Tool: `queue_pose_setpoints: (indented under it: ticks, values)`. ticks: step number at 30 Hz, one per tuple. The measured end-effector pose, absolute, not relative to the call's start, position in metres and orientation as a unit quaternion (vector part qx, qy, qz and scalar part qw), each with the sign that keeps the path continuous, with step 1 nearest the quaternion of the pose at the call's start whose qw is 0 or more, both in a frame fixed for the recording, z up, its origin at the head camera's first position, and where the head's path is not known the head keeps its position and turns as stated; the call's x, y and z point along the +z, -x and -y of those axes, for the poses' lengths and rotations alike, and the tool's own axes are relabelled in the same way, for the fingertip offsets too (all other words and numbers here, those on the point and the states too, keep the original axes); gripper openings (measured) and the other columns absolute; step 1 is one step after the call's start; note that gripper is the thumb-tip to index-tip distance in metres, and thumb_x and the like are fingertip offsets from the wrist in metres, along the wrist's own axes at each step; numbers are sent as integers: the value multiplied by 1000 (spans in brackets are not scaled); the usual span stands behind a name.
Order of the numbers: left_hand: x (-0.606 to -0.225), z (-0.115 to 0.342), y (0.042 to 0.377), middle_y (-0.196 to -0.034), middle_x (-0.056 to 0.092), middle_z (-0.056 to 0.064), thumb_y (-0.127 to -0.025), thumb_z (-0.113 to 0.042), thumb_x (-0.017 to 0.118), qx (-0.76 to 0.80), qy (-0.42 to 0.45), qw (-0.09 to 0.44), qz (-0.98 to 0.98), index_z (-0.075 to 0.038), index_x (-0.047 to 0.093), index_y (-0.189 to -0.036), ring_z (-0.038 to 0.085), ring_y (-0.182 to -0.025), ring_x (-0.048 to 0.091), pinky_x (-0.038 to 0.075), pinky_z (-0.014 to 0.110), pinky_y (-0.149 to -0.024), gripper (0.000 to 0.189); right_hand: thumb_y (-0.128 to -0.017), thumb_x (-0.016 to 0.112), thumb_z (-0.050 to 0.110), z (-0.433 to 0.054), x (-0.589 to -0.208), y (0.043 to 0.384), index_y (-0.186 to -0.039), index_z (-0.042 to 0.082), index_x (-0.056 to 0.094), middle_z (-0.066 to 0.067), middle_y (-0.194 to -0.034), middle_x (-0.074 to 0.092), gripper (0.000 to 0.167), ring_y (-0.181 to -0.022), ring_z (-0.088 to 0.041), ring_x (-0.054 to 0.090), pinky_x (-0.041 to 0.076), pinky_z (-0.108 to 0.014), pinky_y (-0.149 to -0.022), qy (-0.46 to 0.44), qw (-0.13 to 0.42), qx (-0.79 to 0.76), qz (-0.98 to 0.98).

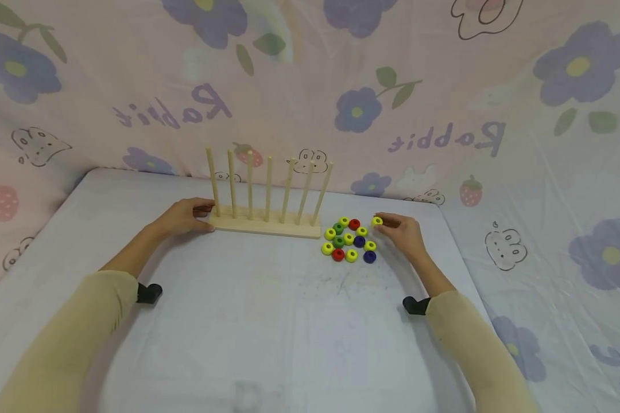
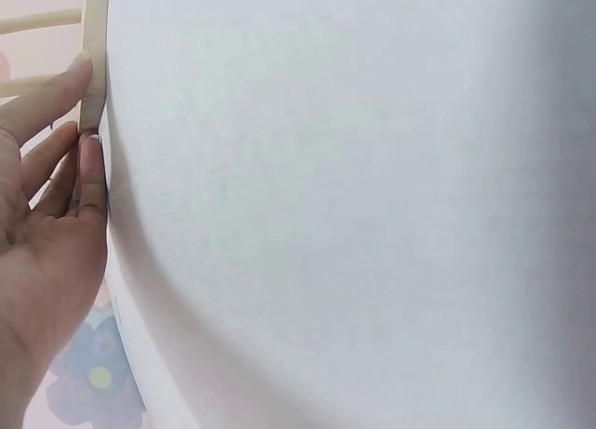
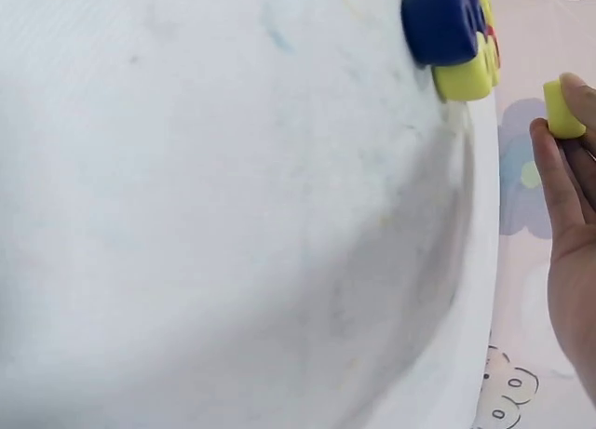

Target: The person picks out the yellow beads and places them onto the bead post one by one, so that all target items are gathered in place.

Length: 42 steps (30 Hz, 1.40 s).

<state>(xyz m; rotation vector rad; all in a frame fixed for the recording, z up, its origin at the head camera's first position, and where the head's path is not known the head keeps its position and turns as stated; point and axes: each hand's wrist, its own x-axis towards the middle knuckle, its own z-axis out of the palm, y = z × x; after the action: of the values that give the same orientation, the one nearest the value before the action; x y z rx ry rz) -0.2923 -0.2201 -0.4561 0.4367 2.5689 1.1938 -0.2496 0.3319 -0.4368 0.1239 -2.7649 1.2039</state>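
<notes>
A wooden peg rack [image 1: 266, 228] stands at the back of the table, several upright pegs rising from its flat base. My left hand [image 1: 188, 217] holds the left end of that base, thumb at the front and fingers behind. The left wrist view shows the thumb and fingertips of the left hand [image 2: 56, 187] at the base's end [image 2: 93, 108]. Between thumb and fingers, my right hand [image 1: 403, 232] pinches a yellow bead [image 1: 376, 221], raised above the table in the right wrist view. Loose yellow, green, red and blue beads lie just left of it, among them a blue bead [image 3: 440, 24].
The white tabletop [image 1: 268, 332] spreads in front of the rack and beads. Behind it hangs a pink cloth [image 1: 299, 74] printed with flowers and rabbits. A black wrist mount [image 1: 150, 293] sticks out from the left sleeve, another mount [image 1: 415, 306] from the right.
</notes>
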Motion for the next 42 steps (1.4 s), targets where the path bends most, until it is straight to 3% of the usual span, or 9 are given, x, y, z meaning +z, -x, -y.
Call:
queue_pose_setpoints:
  ticks: [11, 20, 33, 42]
  values:
    - [-453, 220, 293, -146, 41, 32, -85, -8, 79, 426, -154, 151, -879, 10, 35, -148, 46, -131, 45, 38, 51, -112, 79, -91, 74, 26, -319, -412, 265, -124, 12, 71, -10, -116, 72, 37, -90, -23, 73, 57, -40, -92, -56, 67, 418, 904]
    - [-452, 217, 293, -145, 42, 33, -84, -7, 79, 422, -151, 157, -880, 11, 35, -147, 47, -131, 45, 39, 51, -111, 79, -90, 75, 32, -308, -391, 274, -123, 12, 71, -10, -116, 72, 39, -96, -22, 71, 57, -22, -81, -71, 93, 422, 899]
    - [-445, 215, 294, -142, 44, 34, -85, -4, 78, 413, -160, 160, -882, 15, 35, -144, 47, -131, 43, 37, 51, -112, 75, -90, 75, 29, -288, -350, 290, -123, 13, 72, -8, -117, 71, 37, -102, -21, 69, 56, -22, -84, -82, 98, 419, 899]
    - [-447, 215, 297, -141, 45, 33, -84, -5, 78, 400, -166, 155, -888, 15, 36, -143, 46, -130, 44, 38, 50, -112, 75, -90, 75, 32, -271, -325, 295, -125, 14, 71, -8, -116, 72, 39, -98, -17, 70, 56, -20, -83, -112, 92, 419, 897]
